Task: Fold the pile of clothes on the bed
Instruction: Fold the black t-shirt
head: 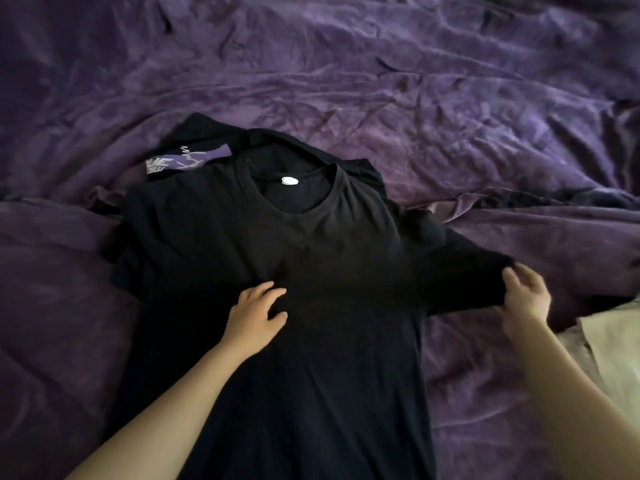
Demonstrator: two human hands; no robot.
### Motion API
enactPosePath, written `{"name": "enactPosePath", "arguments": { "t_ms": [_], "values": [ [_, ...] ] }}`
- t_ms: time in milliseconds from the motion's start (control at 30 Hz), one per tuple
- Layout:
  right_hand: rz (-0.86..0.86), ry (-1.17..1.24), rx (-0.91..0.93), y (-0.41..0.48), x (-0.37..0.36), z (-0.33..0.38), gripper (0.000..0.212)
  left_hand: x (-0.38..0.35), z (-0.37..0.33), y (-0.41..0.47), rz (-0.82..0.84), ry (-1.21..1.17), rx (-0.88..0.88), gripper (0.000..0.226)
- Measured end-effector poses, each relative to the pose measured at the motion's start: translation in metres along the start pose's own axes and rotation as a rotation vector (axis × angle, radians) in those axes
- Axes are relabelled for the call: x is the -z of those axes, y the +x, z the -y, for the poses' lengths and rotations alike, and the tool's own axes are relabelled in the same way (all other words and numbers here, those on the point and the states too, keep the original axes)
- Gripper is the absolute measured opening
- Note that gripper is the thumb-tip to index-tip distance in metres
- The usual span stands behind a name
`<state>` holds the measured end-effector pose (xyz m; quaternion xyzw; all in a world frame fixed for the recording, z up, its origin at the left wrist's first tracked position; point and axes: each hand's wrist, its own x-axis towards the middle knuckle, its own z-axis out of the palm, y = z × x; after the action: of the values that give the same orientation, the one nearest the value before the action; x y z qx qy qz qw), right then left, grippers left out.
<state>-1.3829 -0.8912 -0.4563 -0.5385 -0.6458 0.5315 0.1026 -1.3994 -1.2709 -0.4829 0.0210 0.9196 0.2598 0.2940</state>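
Nearest the camera, on the bed: one black T-shirt (311, 375) is lying flat, front up, hem toward the person, collar away. Left hand (258, 311) is resting palm down on its chest, fingers spread apart. Right hand (526, 296) is gripping the end of the shirt's sleeve (467, 271), thumb and fingers curling round the hem, the sleeve stretching out sideways. Two hands, both touching the same shirt. One beige cloth (609, 358) is lying at the right edge, beside the right forearm. Farther off, one white label (289, 181) is showing inside the collar. Beyond it a second black garment (201, 129), carrying a purple printed band (187, 159), is lying partly under the shirt. Two black garments counted. Purple sheet (415, 81) is lying rumpled beneath everything.
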Motion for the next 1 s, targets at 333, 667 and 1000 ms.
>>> {"name": "enactPosePath", "arguments": {
  "t_ms": [333,667,1000],
  "values": [
    [0.435,-1.195,0.801,-0.111,-0.107,-0.038,0.059,0.076,0.095,0.013,-0.779,-0.37,0.714,0.048],
    [0.87,-1.403,0.505,-0.164,-0.163,-0.059,0.059,0.137,0.136,0.038,-0.414,-1.603,0.76,0.017],
    [0.842,-1.383,0.492,-0.164,-0.166,-0.069,0.061,0.166,0.202,-0.003,-1.175,-1.105,0.528,0.027]
  ]
}}
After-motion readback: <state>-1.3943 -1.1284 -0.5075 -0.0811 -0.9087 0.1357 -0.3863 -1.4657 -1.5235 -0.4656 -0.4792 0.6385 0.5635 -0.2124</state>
